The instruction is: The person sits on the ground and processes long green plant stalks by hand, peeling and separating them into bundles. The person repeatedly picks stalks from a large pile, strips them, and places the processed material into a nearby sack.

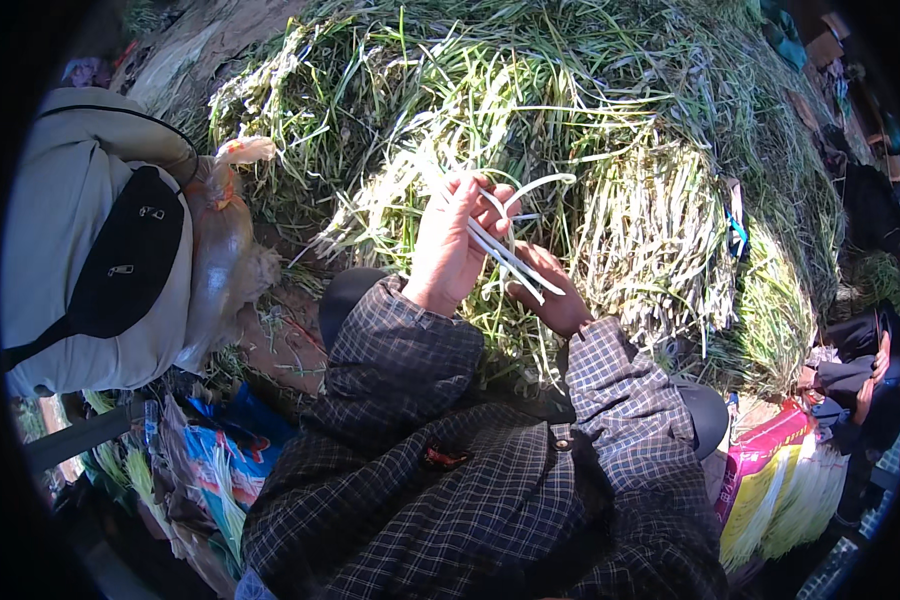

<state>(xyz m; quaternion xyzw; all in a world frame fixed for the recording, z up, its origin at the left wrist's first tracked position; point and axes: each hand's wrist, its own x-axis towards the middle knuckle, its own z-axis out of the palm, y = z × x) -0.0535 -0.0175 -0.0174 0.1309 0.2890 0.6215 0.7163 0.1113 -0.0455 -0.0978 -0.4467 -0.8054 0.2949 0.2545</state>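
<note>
Several pale green-white stalks (511, 259) are pinched between the thumb and fingers of my left hand (461, 240), their cut-looking ends pointing down to the right. One stalk curls over above the fingertips. My right hand (551, 289) is just below and to the right, partly behind these stalks and in shadow; whether its fingers hold anything is not clear. Under and beyond both hands lies a large heap of long green leafy stalks (525, 135), with a dense bundle of whiter stalks (645, 232) to the right.
A person in a light garment with a black waist bag (131, 251) is close at the left, beside a tied plastic bag (221, 247). Trimmed pale stalks lie on printed sacks at lower left (229, 457) and lower right (765, 476). A co-worker's hands (870, 382) are at the far right.
</note>
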